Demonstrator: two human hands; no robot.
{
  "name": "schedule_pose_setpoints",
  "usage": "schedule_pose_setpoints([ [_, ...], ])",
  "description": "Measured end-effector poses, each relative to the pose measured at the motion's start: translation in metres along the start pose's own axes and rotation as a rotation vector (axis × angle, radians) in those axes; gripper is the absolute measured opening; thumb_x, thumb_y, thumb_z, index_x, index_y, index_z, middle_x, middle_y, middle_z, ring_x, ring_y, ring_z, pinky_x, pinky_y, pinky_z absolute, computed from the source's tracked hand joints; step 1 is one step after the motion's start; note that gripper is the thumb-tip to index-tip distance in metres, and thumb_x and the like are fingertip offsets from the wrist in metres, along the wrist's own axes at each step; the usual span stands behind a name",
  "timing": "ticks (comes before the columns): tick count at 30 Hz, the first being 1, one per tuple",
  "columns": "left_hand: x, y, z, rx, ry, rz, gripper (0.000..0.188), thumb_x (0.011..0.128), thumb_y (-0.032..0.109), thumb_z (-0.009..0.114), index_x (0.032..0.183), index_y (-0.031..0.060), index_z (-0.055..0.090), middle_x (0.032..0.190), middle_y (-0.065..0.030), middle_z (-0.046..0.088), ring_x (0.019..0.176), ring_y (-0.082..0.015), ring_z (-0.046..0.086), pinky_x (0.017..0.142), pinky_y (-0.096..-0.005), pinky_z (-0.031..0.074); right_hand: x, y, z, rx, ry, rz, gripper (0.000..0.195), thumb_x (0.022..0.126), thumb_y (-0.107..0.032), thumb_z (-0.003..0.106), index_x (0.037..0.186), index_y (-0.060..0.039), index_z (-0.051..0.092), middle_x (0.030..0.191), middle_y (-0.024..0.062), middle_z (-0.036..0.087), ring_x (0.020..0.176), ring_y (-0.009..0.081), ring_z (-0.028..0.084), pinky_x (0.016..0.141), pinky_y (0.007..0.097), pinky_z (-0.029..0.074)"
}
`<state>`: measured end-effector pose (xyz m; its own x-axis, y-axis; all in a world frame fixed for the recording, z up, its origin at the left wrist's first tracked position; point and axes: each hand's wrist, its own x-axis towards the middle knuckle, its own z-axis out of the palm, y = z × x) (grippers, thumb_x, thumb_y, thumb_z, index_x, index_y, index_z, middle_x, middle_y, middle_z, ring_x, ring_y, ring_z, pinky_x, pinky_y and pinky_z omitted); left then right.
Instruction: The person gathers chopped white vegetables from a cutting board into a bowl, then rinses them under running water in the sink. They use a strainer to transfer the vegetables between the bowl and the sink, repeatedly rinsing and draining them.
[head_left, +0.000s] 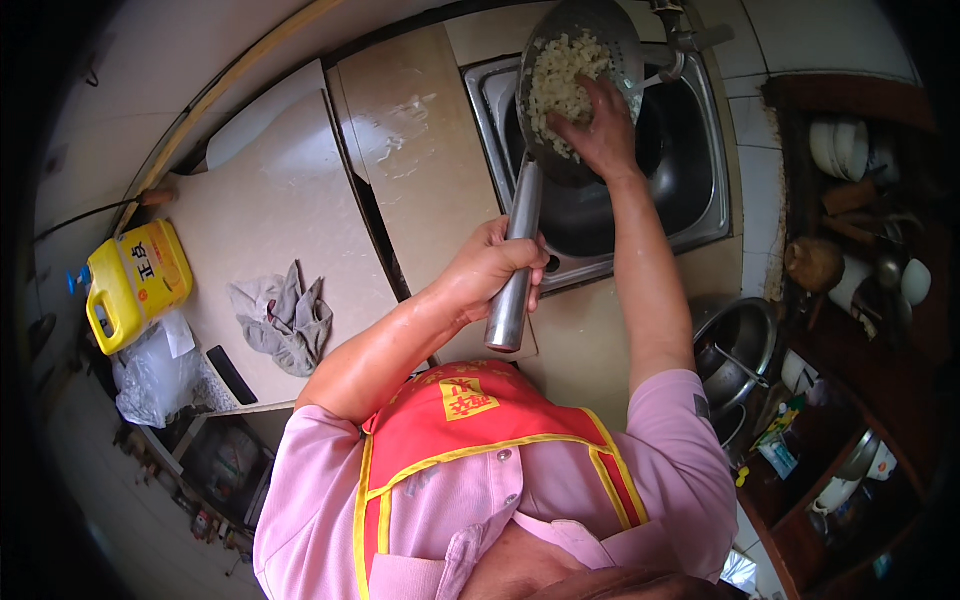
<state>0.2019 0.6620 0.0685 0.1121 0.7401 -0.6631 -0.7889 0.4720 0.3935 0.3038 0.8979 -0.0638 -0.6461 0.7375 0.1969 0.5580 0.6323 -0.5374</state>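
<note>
My left hand grips the metal tube handle of a large perforated strainer ladle. The ladle's round bowl is tilted over a stainless steel sink, below the faucet. Pale, diced food pieces lie in the bowl, bunched on its left side. My right hand reaches into the bowl with thumb and fingers spread, the fingertips touching the pieces. Nothing is seen clasped in it. A thin stream of water seems to run from the spout at the bowl's right rim.
Left of the sink, a wet tiled counter bears a crumpled grey cloth. A yellow jug and a clear plastic bag stand farther left. On the right are a metal basin and dark wooden shelves with bowls.
</note>
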Motion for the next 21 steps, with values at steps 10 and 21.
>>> schedule_pose_setpoints([
  [10, 0.007, 0.007, 0.007, -0.002, 0.029, 0.052, 0.023, 0.083, 0.006, 0.064, 0.101, 0.0013, 0.050, 0.069, -0.0098, 0.059, 0.046, -0.0224, 0.060, 0.044, -0.0343, 0.054, -0.017, 0.056, 0.004, -0.106, 0.148, -0.163, 0.043, 0.075, -0.021, 0.078, 0.116, -0.0100, 0.068, 0.123, 0.0141, 0.064, 0.116, 0.0376, 0.059, 0.100, 0.0484, 0.048],
  [21, -0.004, 0.011, -0.008, 0.069, 0.037, 0.040, 0.023, 0.083, 0.006, 0.063, 0.102, -0.0002, 0.052, 0.070, -0.0094, 0.059, 0.047, -0.0211, 0.060, 0.044, -0.0328, 0.055, -0.036, 0.074, -0.039, 0.314, 0.080, 0.439, 0.032, 0.093, -0.022, 0.070, 0.122, -0.0060, 0.071, 0.101, 0.0139, 0.074, 0.095, 0.0244, 0.071, 0.085, 0.0344, 0.054],
])
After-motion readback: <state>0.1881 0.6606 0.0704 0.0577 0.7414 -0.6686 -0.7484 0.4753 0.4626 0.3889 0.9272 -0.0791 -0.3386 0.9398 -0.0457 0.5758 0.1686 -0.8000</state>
